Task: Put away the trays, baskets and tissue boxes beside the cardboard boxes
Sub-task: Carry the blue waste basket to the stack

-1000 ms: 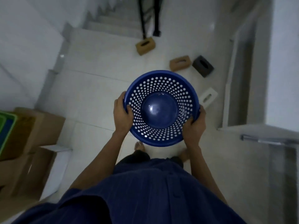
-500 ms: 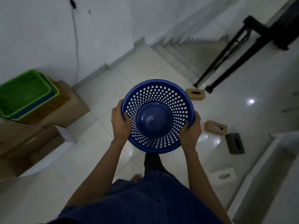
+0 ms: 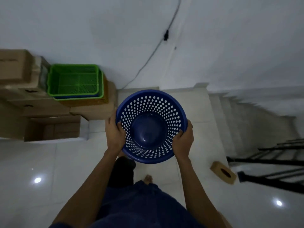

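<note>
Person standing on glossy white tile floor [image 3: 32,162], light spots glinting on it. Both hands holding round blue perforated basket [image 3: 148,129] in air in front of body. Left hand [image 3: 115,134] gripping left rim, right hand [image 3: 182,142] gripping right rim, fingers curling inside. Green tray [image 3: 74,79] sitting nested on other trays atop cardboard boxes [image 3: 49,109] against white wall [image 3: 98,30], near basket's left. Dark cable [image 3: 153,51] running down wall. Wooden tissue box [image 3: 223,172] lying on floor at right, beside black railing [image 3: 271,160]. White stairs [image 3: 246,116] running off right.

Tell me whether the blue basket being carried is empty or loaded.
Empty: the blue basket shows a bare solid bottom and perforated wall inside; left hand and right hand grip its rim.
</note>
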